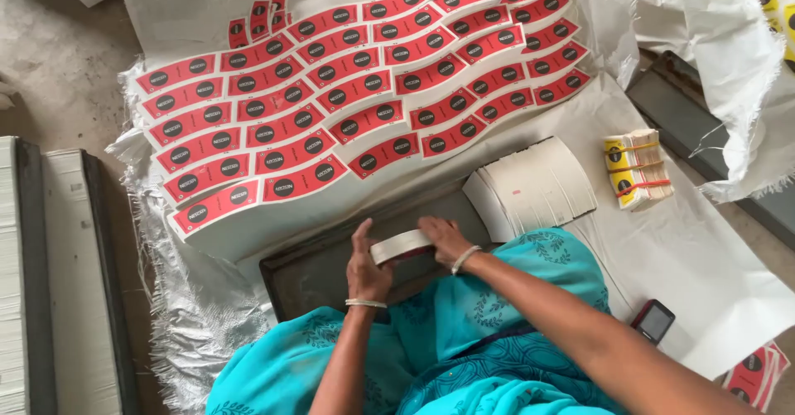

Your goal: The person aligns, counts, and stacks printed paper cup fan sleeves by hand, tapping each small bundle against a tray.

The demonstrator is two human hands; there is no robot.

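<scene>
A stack of curved labels (403, 245), white side up, sits between both hands above a dark tray (319, 270). The left hand (367, 267) grips its left end, fingers closed round the edge; the right hand (443, 239) clamps the right end, and a bangle shows on each wrist. Just beyond the right hand lies a fanned white pile (534, 187) of the same cut pieces. Farther out from both hands, rows of red labels (348, 92) cover a white sheet (679, 258). Well right of the right hand sit banded yellow bundles (636, 169); nearer, a phone (653, 320).
</scene>
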